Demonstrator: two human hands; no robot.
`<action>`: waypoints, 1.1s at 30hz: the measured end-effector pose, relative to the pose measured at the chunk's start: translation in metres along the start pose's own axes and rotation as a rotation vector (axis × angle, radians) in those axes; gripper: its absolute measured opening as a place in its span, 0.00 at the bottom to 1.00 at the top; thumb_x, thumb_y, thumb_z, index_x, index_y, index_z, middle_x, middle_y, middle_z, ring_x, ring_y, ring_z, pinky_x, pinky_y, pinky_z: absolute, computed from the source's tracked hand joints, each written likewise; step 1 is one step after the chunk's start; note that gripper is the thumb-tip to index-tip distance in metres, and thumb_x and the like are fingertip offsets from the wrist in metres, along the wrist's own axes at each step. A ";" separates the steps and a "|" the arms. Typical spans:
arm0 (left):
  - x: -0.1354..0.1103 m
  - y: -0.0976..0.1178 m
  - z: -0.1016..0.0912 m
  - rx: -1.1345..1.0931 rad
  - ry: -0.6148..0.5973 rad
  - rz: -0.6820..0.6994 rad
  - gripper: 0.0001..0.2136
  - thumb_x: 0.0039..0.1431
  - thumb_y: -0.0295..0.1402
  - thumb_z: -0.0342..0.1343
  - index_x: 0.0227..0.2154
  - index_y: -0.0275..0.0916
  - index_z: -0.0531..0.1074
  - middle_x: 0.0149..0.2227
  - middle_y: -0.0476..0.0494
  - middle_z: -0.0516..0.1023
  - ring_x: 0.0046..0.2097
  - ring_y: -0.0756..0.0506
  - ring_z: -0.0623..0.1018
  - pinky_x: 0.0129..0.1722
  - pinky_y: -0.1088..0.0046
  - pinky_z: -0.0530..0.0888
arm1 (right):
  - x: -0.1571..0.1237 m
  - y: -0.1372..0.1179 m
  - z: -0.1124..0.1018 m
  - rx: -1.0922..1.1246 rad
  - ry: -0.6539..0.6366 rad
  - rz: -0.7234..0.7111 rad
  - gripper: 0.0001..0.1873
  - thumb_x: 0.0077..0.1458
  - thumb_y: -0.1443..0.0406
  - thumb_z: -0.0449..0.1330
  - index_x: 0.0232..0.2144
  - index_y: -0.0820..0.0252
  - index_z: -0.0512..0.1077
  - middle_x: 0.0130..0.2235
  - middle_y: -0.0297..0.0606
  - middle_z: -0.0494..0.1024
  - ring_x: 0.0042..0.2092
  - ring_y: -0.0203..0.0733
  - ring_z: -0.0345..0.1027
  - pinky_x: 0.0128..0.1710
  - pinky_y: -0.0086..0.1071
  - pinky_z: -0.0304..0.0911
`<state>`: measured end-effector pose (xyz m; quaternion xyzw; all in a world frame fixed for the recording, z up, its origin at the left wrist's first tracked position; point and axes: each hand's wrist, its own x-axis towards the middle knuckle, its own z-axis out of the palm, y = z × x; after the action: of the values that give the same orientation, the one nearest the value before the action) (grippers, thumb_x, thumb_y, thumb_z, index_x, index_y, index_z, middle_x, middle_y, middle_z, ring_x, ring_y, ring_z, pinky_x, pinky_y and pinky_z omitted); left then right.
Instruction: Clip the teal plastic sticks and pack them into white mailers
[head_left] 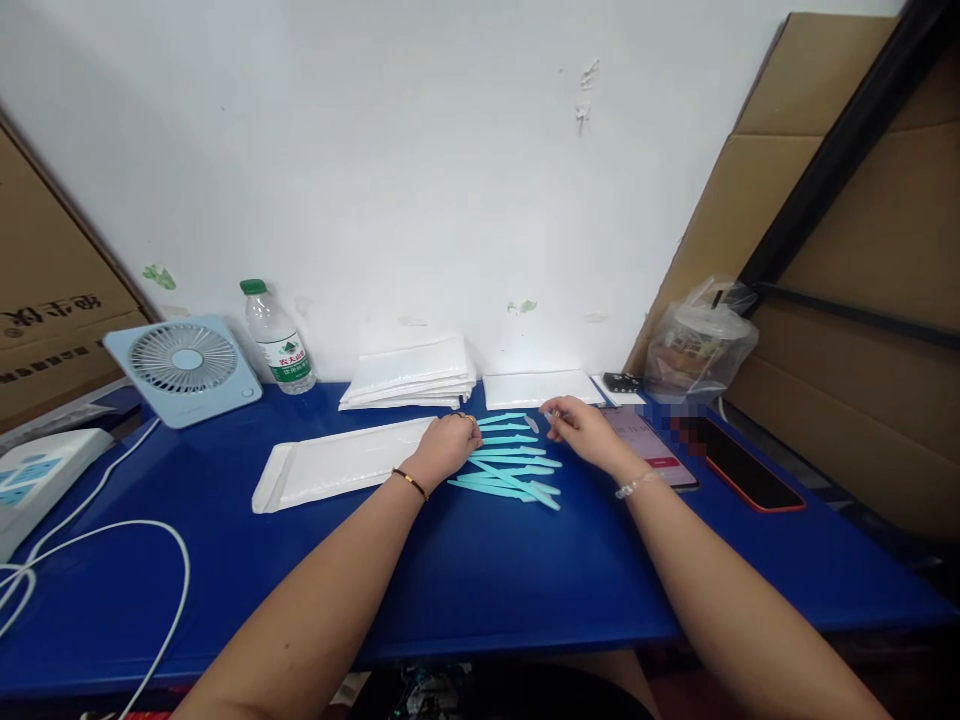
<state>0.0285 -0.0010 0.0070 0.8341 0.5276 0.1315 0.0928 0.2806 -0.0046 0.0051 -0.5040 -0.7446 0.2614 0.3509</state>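
Several teal eyebrow razors [504, 453] with slim handles lie fanned out on the blue table, some crossing each other. My left hand [448, 444] is closed at their left ends, its fingers on the handle of an upper razor. A small translucent piece [532, 424] shows beside the upper razors' tips. Just right of it, my right hand [581, 432] is closed in a pinch; what its fingertips hold, if anything, is too small to make out. Under and left of my left hand lies a white padded mailer [337, 465], its flap end to the left.
White mailers [412, 375] are stacked by the wall, with another white packet [540, 388] beside them. A water bottle [279, 340] and a blue fan [186, 365] stand left. Two phones [656, 450] [750, 465] and a bagged cup [694, 345] are right. A white cable [184, 560] loops at left.
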 end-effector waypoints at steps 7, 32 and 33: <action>-0.001 -0.004 -0.001 -0.142 -0.009 -0.016 0.05 0.55 0.32 0.52 0.28 0.39 0.71 0.30 0.46 0.76 0.32 0.48 0.74 0.30 0.75 0.65 | 0.002 -0.002 -0.005 0.385 0.069 0.069 0.14 0.48 0.57 0.62 0.35 0.60 0.69 0.25 0.32 0.70 0.26 0.33 0.64 0.27 0.28 0.61; 0.003 -0.010 -0.005 -0.514 -0.017 -0.060 0.11 0.53 0.40 0.53 0.30 0.37 0.71 0.27 0.49 0.72 0.28 0.50 0.69 0.26 0.76 0.64 | 0.002 -0.005 -0.002 0.678 0.200 0.183 0.19 0.42 0.52 0.67 0.24 0.61 0.67 0.22 0.33 0.72 0.20 0.30 0.60 0.16 0.25 0.54; 0.003 -0.010 -0.005 -0.515 -0.017 -0.061 0.11 0.52 0.40 0.53 0.30 0.37 0.72 0.26 0.49 0.72 0.28 0.50 0.69 0.26 0.76 0.64 | 0.002 -0.005 -0.002 0.675 0.195 0.186 0.19 0.42 0.52 0.67 0.24 0.61 0.67 0.22 0.34 0.72 0.20 0.30 0.61 0.16 0.25 0.54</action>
<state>0.0197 0.0059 0.0090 0.7678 0.5008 0.2516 0.3105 0.2789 -0.0045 0.0110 -0.4477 -0.5304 0.4741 0.5416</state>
